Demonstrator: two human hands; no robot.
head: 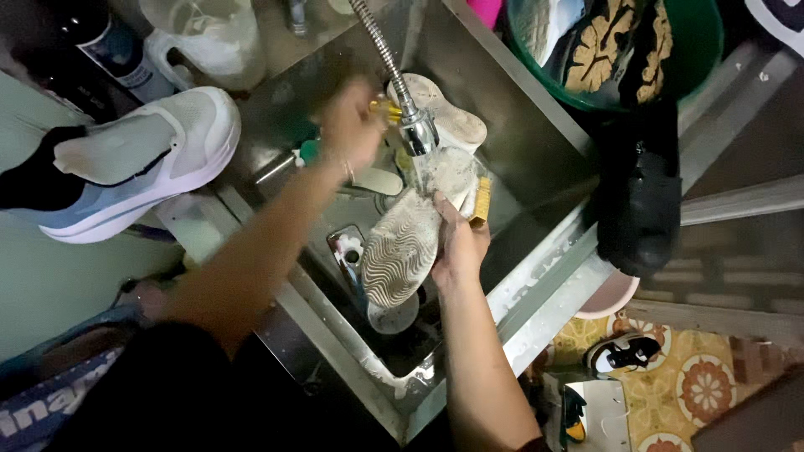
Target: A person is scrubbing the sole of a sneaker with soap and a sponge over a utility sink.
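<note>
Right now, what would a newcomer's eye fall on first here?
The shoe with a wavy sole, held by the right hand over the steel sink under the hose tap. The left hand is blurred beside that tap. A white sneaker lies at left.

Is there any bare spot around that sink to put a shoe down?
Little. The sink's far wall, between the faucet and the green basin, is bare steel, and so is the front rim. The basin middle is crowded: the right hand holds a shoe, the left hand works near the faucet.
</note>
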